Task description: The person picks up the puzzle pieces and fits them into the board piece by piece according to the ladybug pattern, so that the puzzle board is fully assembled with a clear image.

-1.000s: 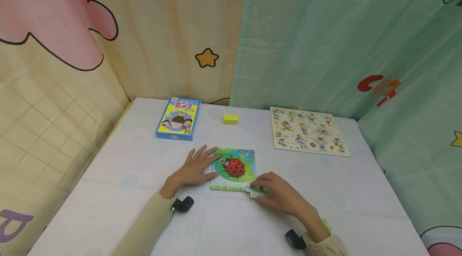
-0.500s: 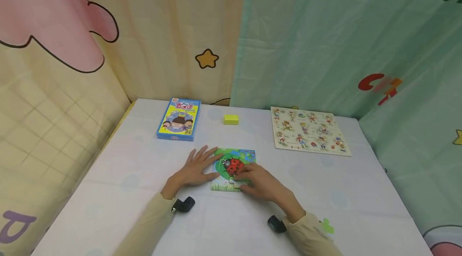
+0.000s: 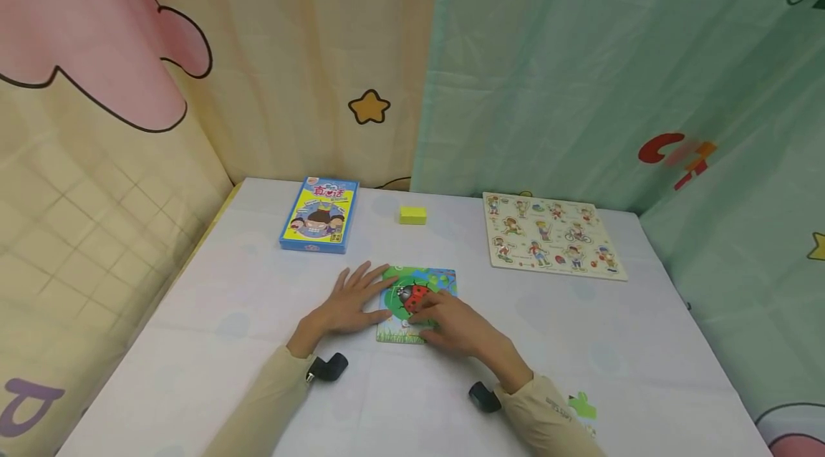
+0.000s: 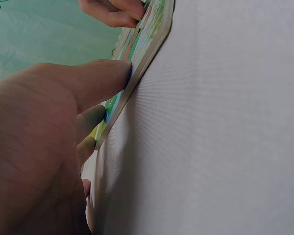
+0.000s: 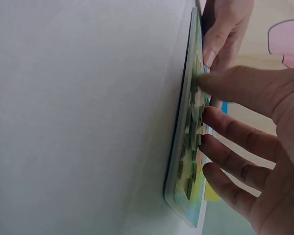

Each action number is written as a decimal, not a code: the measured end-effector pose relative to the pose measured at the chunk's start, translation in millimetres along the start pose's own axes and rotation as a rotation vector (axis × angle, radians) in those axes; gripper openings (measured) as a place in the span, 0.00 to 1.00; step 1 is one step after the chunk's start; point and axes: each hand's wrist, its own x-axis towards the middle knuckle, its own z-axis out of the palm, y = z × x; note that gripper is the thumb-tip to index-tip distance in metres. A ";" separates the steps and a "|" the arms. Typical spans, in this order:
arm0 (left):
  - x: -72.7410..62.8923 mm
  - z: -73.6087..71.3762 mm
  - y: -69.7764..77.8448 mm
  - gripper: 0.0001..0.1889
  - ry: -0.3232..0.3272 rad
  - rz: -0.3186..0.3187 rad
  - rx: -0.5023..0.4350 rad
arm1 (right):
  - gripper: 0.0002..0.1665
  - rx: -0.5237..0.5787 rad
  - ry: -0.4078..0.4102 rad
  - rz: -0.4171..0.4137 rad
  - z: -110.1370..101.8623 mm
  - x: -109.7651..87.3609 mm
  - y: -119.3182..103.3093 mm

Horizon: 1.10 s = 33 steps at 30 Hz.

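Observation:
A square ladybug jigsaw puzzle lies on the white table in the middle of the head view. My left hand rests at its left side, fingers spread, with thumb and fingertips on the board's edge. Over the lower right part of the puzzle, my right hand pinches a puzzle piece, mostly covered by the fingers in the head view. From the right wrist, the piece stands slightly raised over the board, fingertips along its edge and the thumb blurred at the other end.
A green puzzle piece lies beside the right sleeve. Farther back are a blue-and-yellow card box, a small yellow block and a wooden board with printed children figures. Printed curtains hang behind the table.
My right hand has moved left with the puzzle piece, from beside the board's lower right corner to over the ladybug picture. The left hand has stayed in place.

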 end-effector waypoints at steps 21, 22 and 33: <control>0.6 1.0 0.5 0.35 0.015 -0.010 -0.005 | 0.13 0.023 -0.032 -0.018 -0.2 1.6 -4.3; 0.4 0.8 0.6 0.35 0.016 -0.008 -0.005 | 0.14 0.023 -0.036 -0.015 -0.2 1.2 -4.2; 0.4 0.5 2.9 0.35 0.011 -0.008 -0.014 | 0.19 0.132 0.000 0.050 -7.1 -23.8 5.7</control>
